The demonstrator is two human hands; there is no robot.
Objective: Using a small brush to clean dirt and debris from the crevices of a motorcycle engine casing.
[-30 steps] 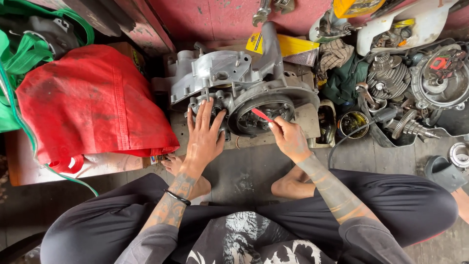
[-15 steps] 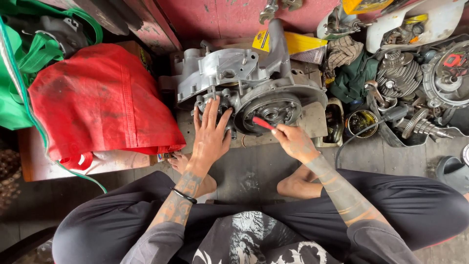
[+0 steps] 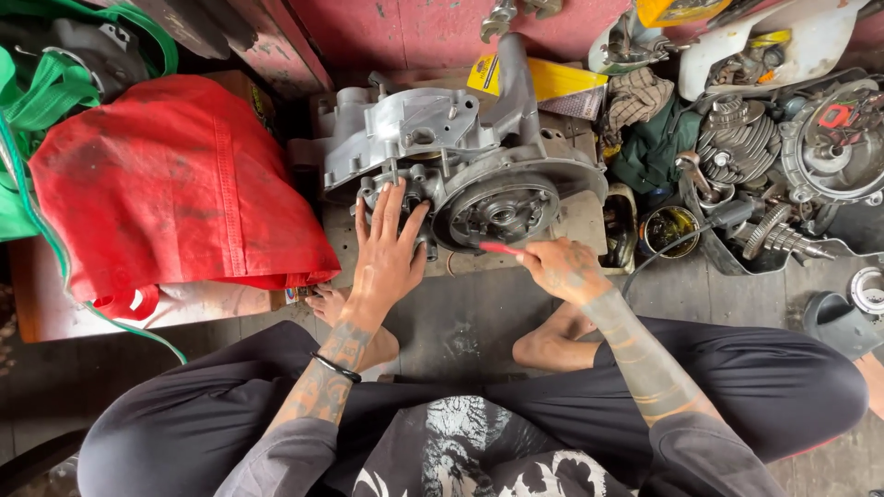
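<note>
A grey metal engine case lies on the floor in front of me, with a round flywheel housing on its right side. My left hand rests flat on the case's lower left, fingers spread. My right hand grips a red-handled tool, its tip at the lower edge of the round housing. I sit cross-legged in black trousers, bare feet below the case.
A red cloth bag and green straps lie at the left. Engine parts, a finned cylinder, a small tin and rags crowd the right. A red wall runs behind.
My right hand has drawn the red-handled tool down and back from the middle of the round housing to its lower edge. The left hand stays flat on the case.
</note>
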